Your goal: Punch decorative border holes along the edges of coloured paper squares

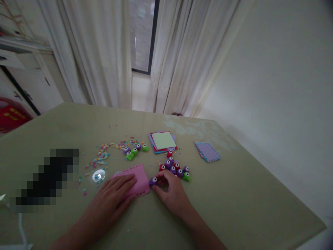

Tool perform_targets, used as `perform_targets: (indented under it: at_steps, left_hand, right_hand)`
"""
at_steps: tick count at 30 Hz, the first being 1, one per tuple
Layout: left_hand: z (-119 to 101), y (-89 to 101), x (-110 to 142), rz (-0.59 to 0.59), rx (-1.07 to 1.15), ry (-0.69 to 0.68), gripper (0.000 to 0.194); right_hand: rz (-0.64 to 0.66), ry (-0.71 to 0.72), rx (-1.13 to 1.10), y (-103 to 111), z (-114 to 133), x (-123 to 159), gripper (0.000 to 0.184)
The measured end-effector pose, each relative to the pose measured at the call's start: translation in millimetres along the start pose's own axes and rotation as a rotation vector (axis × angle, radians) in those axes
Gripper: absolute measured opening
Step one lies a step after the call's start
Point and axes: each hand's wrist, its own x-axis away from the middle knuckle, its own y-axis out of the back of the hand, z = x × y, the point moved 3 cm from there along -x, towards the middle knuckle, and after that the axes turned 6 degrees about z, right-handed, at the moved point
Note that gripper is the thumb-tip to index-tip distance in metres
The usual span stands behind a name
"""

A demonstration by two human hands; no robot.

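Note:
A pink sheet of paper [142,178] with small cut-outs along its edges lies on the table in front of me. My left hand [114,191] rests flat on its left part, fingers stretched out and holding nothing. At the sheet's right edge, my right hand [171,191] pinches a small purple paper punch [153,181] with a white, eye-like top. Just beyond that hand sits a cluster of similar red, purple and green punches [172,169]. More green and purple punches [134,151] stand behind the pink sheet.
Colourful paper bits [102,156] are strewn at the left, near a clear round dish [99,176]. Farther back lies a stack of coloured sheets [163,140]. Purple and blue sheets with cut edges [208,152] lie to the right. A dark, pixelated patch [49,177] covers something at left.

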Motion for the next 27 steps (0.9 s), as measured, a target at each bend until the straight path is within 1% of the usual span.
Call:
perform_targets:
  at_steps: [6,14,18,23,27]
  left_hand:
    - [-0.6,-0.4,0.6,-0.004,0.012,0.011,0.041]
    - [-2.8,1.4,-1.5,-0.011,0.017,0.009,0.039]
    - [-2.5,-0.1,-1.6,-0.032,0.035,0.008,0.04]
    - [0.2,-4.0,0.3,-0.022,0.003,0.043,0.044]
    - [0.8,-7.9,1.1,-0.025,-0.024,0.028,0.044]
  right_hand:
    - [-0.037,-0.033,-0.016,-2.1,-1.8,-1.2,0.018]
    - [-0.004,0.004,-0.07,-2.1,-3.8,-2.2,0.02]
    - [0.033,0.045,-0.032,-1.0,-3.7,-1.6,0.022]
    - [0.088,0.087,0.027,3.4,0.6,-1.3,0.019]
    - [0.125,0.109,0.063,4.4,1.6,-0.7,0.019]
